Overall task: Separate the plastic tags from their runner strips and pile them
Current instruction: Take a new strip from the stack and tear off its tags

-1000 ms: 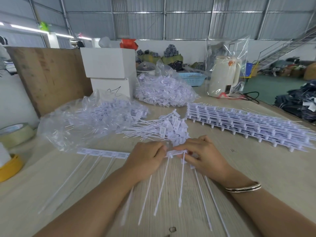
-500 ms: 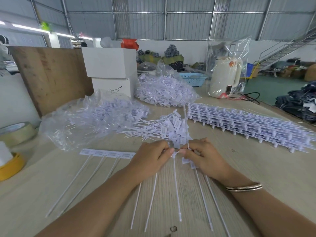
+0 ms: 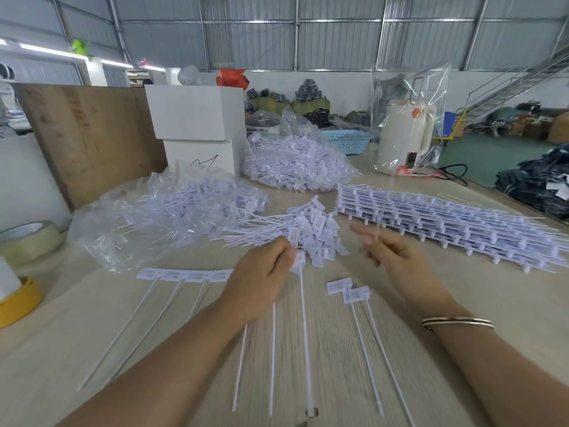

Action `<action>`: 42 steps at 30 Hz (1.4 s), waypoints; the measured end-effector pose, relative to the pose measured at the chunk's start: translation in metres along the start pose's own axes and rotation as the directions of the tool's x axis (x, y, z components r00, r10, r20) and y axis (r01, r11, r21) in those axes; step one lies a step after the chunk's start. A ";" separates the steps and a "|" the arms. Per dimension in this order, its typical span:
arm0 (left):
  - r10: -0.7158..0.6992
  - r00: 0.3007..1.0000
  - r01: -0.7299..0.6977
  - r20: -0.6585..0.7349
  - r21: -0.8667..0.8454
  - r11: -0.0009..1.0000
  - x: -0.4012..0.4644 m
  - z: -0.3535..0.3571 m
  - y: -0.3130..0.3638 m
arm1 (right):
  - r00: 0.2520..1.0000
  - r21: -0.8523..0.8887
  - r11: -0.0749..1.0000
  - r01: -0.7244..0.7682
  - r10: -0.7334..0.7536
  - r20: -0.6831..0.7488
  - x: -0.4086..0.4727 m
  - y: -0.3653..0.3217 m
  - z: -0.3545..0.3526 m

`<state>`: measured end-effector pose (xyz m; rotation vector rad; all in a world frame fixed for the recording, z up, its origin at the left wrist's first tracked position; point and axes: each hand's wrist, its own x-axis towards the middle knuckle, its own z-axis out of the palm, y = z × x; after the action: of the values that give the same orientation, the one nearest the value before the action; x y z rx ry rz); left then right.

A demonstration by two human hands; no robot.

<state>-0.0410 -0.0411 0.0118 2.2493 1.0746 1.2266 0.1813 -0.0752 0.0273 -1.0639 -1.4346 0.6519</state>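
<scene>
White plastic tags being parted over a wooden surface [image 3: 508, 306].

The left hand [image 3: 261, 282] pinched the heads of a few tags [image 3: 300, 263], their tails lying toward the near edge. The right hand [image 3: 397, 257] hovered with its grip loose, holding nothing. Two loose tags [image 3: 348, 289] lay between the hands; the pile [image 3: 311, 232] sat just behind, and the stacked strips [image 3: 446, 223] lay toward the right edge.

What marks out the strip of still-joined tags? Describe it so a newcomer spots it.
Start at the crumpled clear bag on the wooden table's left. Just nearer lies the joined strip, beside the left hand. Unlike the two loose tags, its heads form one row.
</scene>
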 end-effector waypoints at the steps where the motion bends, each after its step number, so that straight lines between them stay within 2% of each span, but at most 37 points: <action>1: -0.029 1.000 0.029 -0.006 -0.010 1.000 0.000 -0.001 -0.002 | 0.995 -0.054 0.998 0.027 -0.021 0.095 0.000 0.002 0.000; 3: -0.061 0.998 0.061 -0.009 0.013 0.998 0.001 -0.001 -0.004 | 0.952 -0.182 0.980 0.084 -0.025 0.305 -0.001 0.003 0.005; 6: -0.108 0.994 0.108 -0.015 0.051 0.993 0.001 0.000 -0.005 | 0.901 -0.319 0.932 0.173 -0.019 0.434 0.001 0.010 0.008; 8: -0.110 0.994 0.110 -0.019 0.047 0.993 0.002 0.001 -0.006 | 0.891 -0.427 0.881 0.203 0.014 0.453 0.000 0.013 0.008; 10: -0.105 0.994 0.105 -0.002 0.053 0.993 0.001 0.001 -0.006 | 0.902 -0.458 0.866 0.200 0.019 0.431 0.001 0.014 0.007; 14: -0.102 0.994 0.102 0.028 0.005 0.995 0.004 0.001 -0.003 | 0.943 -0.410 0.876 0.254 -0.130 0.307 0.002 0.008 0.010; 15: -0.097 0.995 0.097 0.024 -0.001 0.995 0.004 0.002 -0.002 | 0.936 -0.395 0.875 0.281 -0.159 0.315 0.001 0.005 0.012; 17: -0.079 0.997 0.079 0.017 -0.006 0.997 0.005 0.003 -0.001 | 0.888 -0.393 0.845 0.364 -0.187 0.420 -0.003 0.000 0.017; 20: -0.056 0.998 0.057 0.024 -0.030 0.998 0.004 0.006 0.001 | 0.800 -0.454 0.722 0.523 -0.232 0.553 -0.009 0.003 0.027; 23: -0.060 0.997 0.062 0.054 -0.052 0.997 0.002 0.007 0.005 | 0.758 -0.540 0.542 0.644 -0.356 0.547 -0.007 0.005 0.031; 25: -0.046 0.994 0.046 0.100 0.001 0.999 0.001 0.008 0.007 | 0.745 -0.556 0.496 0.667 -0.438 0.503 -0.005 0.004 0.029; 29: -0.105 0.970 0.040 0.221 0.277 0.960 0.001 0.006 0.008 | 0.775 -0.579 0.515 0.632 -0.427 0.466 -0.006 0.005 0.024; 34: -0.170 0.963 0.120 0.209 0.230 0.966 0.000 0.003 0.011 | 0.821 -0.593 0.568 0.571 -0.373 0.433 -0.003 0.007 0.024; 38: -0.152 0.957 0.098 0.245 0.221 0.970 -0.001 0.007 0.010 | 0.834 -0.619 0.559 0.551 -0.337 0.438 -0.004 0.007 0.023; 42: -0.147 0.960 0.085 0.239 0.249 0.965 -0.002 0.012 0.008 | 0.879 -0.579 0.674 0.460 -0.251 0.406 -0.004 0.011 0.026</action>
<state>-0.0285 -0.0469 0.0090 2.3962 1.2854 0.7674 0.1585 -0.0692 0.0119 -1.1889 -2.1689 -0.0307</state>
